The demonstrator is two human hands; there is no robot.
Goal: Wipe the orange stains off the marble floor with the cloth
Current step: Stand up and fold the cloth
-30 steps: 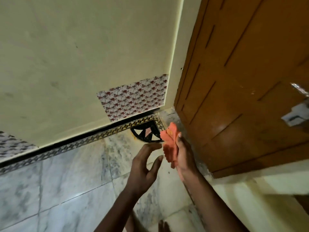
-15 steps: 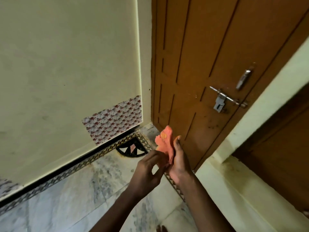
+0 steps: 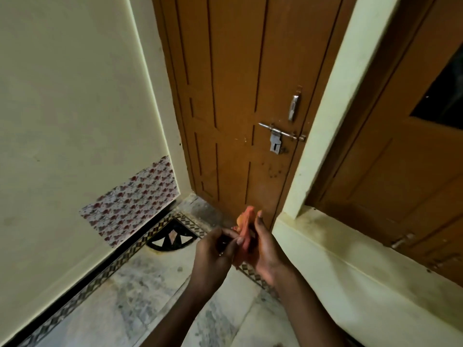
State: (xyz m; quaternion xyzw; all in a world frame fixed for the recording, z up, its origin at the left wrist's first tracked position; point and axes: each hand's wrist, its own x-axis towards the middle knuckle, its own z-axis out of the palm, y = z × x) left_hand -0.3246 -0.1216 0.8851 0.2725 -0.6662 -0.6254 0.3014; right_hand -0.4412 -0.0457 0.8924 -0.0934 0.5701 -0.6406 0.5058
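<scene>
An orange cloth stands bunched between my two hands, held up in the air above the marble floor. My right hand cups the cloth from the right with its fingers pointing up. My left hand pinches the cloth's lower edge from the left. Most of the cloth is hidden between the palms. No orange stain shows on the visible floor.
A brown wooden door with a metal latch stands ahead. A cream ledge runs along the right. The cream wall on the left carries a patterned patch. A black corner inlay marks the floor.
My left hand has come over from open and apart to pinching the cloth. The view has swung up and right, bringing the door latch and ledge into sight.
</scene>
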